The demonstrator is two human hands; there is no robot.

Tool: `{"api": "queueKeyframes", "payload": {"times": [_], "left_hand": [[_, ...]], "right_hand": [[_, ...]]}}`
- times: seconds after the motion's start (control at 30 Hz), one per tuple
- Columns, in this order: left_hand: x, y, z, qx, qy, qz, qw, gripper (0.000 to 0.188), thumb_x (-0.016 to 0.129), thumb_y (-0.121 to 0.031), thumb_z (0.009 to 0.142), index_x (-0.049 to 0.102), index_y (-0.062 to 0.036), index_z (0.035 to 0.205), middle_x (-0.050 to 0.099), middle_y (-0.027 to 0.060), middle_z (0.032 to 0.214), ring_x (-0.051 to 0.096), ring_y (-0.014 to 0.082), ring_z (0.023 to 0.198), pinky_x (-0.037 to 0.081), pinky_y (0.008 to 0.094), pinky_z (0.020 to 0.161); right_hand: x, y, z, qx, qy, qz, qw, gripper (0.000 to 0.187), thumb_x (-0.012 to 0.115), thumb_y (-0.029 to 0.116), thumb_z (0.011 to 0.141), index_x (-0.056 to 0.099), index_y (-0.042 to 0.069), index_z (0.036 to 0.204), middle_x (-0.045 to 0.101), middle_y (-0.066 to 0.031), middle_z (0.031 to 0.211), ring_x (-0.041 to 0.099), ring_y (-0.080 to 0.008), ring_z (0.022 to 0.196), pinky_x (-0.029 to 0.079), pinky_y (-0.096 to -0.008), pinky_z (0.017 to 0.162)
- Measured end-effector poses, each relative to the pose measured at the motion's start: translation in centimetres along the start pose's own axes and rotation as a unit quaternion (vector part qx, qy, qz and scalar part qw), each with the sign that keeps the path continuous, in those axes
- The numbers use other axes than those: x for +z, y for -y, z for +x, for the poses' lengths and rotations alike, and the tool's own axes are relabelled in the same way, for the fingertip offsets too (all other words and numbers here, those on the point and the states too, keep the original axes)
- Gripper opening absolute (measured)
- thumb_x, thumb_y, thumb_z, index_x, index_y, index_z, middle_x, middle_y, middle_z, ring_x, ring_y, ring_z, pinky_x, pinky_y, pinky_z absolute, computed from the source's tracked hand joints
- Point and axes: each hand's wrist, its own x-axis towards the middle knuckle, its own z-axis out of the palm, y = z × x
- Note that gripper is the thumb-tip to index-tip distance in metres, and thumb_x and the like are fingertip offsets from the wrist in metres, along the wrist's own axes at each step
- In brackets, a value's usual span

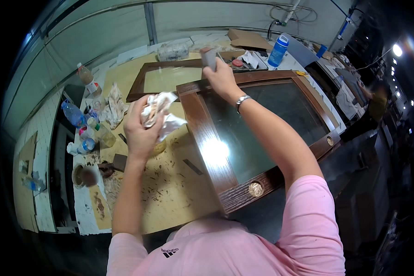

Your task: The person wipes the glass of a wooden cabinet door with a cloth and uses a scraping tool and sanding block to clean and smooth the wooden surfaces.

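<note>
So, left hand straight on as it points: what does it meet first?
Beyond its white wad, the left hand would likely meet the smaller brown frame. The hand looks raised, so it might pass over; depth is unclear.

A pale green wall (193,27) spans 12 o'clock, with a grey post (150,23) at 11. A lamp (397,50) glares at 2 o'clock; the table (84,209) reaches 8 o'clock.

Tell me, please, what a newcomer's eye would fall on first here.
Probably the large brown wooden frame, right of centre on the worktable, with a bright glare on its left side. Next would come the crumpled white wad in the left hand, left of the frame, and the greyish object in the right hand, at the frame's far edge.
</note>
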Motion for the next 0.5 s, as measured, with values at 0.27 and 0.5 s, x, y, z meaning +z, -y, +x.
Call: {"api": "queueKeyframes", "payload": {"times": [0.27,0.5], "left_hand": [[2.5,-8.9,2.2,0.072,0.128,-0.037,0.989,0.071,0.061,-0.058,0.092,0.055,-0.0018,0.136,0.063,0.0158,0.128,0.059,0.0273,0.12,0.044,0.0386,0.103],[4.5,-7.6,2.3,-0.173,0.167,-0.498,0.833,0.046,0.057,-0.036,0.102,0.051,0.0012,0.129,0.067,0.0104,0.112,0.066,0.0175,0.105,0.051,0.0353,0.097]], "right_hand": [[-5.8,9.8,-5.2,-0.048,0.133,0.355,0.924,0.043,0.063,0.023,0.097,0.056,0.0,0.133,0.062,-0.0039,0.115,0.057,-0.011,0.106,0.045,-0.0274,0.094],[-4.6,7.9,-7.7,-0.148,0.22,0.19,0.945,0.057,0.06,0.014,0.1,0.038,0.007,0.151,0.052,-0.0036,0.134,0.049,-0.0123,0.122,0.043,-0.0304,0.104]]}}
